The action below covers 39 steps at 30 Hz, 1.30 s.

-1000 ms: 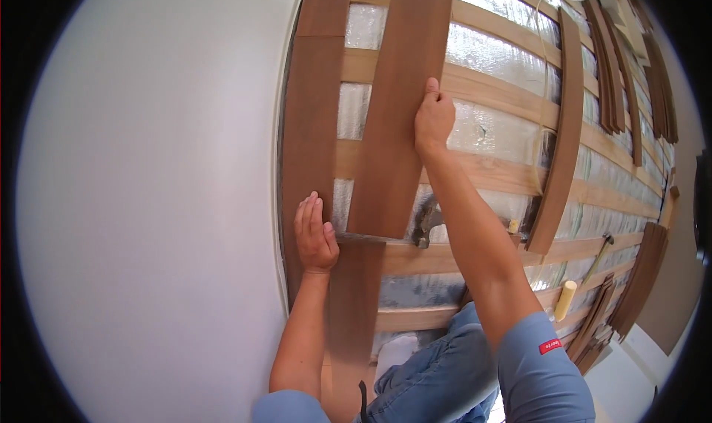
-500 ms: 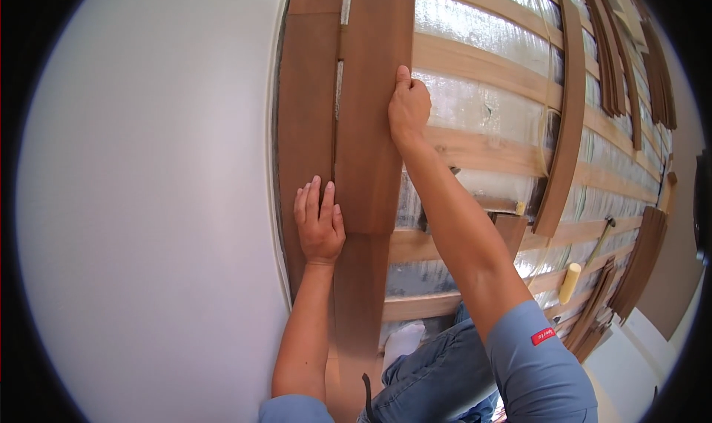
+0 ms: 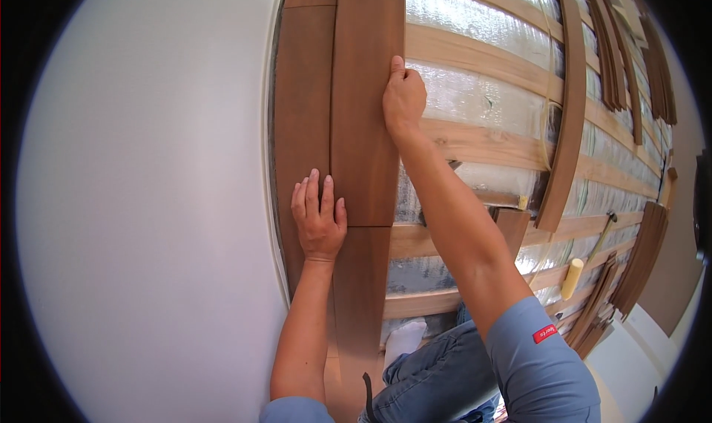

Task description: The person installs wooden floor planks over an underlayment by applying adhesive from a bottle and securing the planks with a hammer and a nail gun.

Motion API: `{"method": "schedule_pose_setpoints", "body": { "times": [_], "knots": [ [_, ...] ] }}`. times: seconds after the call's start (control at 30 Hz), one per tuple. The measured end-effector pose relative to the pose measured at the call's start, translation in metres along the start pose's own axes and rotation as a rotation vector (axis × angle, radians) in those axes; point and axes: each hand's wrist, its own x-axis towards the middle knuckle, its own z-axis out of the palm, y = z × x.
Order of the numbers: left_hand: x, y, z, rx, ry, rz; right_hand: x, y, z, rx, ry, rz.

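A wide brown floorboard (image 3: 363, 133) lies lengthwise beside a row of boards (image 3: 302, 89) that runs along the white wall. My right hand (image 3: 405, 100) is closed around its right edge, the thumb on top and the other fingers hidden underneath. Flat across the wall-side row rests my left hand (image 3: 320, 219), fingers stretched out, its thumb side at the seam between the rows. Another brown floorboard (image 3: 362, 282) continues below the held one, their ends meeting at a thin joint line.
Wooden joists (image 3: 482, 59) cross silver foil sheeting (image 3: 460, 89) on the right. A loose board (image 3: 567, 119) lies across them, with stacked boards (image 3: 644, 256) farther right. A hammer (image 3: 607, 230) and a pale yellow cylinder (image 3: 572, 279) lie near my right arm. The white wall (image 3: 163, 200) fills the left side.
The held floorboard has shifted left against the wall-side row, and the gap between them has closed to a thin seam. My right hand moved slightly left with it; my left hand stays flat.
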Motion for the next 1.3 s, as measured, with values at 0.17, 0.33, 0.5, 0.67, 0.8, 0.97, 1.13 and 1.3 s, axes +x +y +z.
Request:
{"method": "schedule_pose_setpoints", "body": {
  "times": [0.17,0.33,0.5,0.67,0.8,0.97,1.13,1.3],
  "knots": [
    [-0.001,-0.001,0.000,-0.014,-0.021,0.026,-0.003,0.002,0.000,0.022,0.000,-0.028],
    [-0.003,0.002,0.000,-0.005,-0.059,0.013,-0.006,0.006,-0.002,0.009,0.025,-0.072],
    [0.004,0.006,-0.007,0.017,-0.088,0.037,-0.005,0.002,-0.009,-0.148,-0.079,-0.040],
    [0.006,0.007,-0.013,0.009,-0.093,0.032,0.005,-0.001,-0.021,-0.458,-0.147,-0.175],
    [0.005,0.006,-0.012,0.073,-0.127,0.034,0.012,0.004,-0.030,-0.622,-0.185,-0.428],
    [0.006,0.009,-0.010,0.055,-0.096,0.022,0.022,0.005,-0.034,-0.649,-0.256,-0.419],
    [0.006,0.011,-0.011,0.023,-0.072,0.019,0.031,0.012,-0.051,-0.586,-0.332,-0.429],
    [0.004,0.008,-0.009,0.043,-0.080,0.029,0.001,0.071,-0.158,-0.432,-0.379,-0.599]
  ]
}}
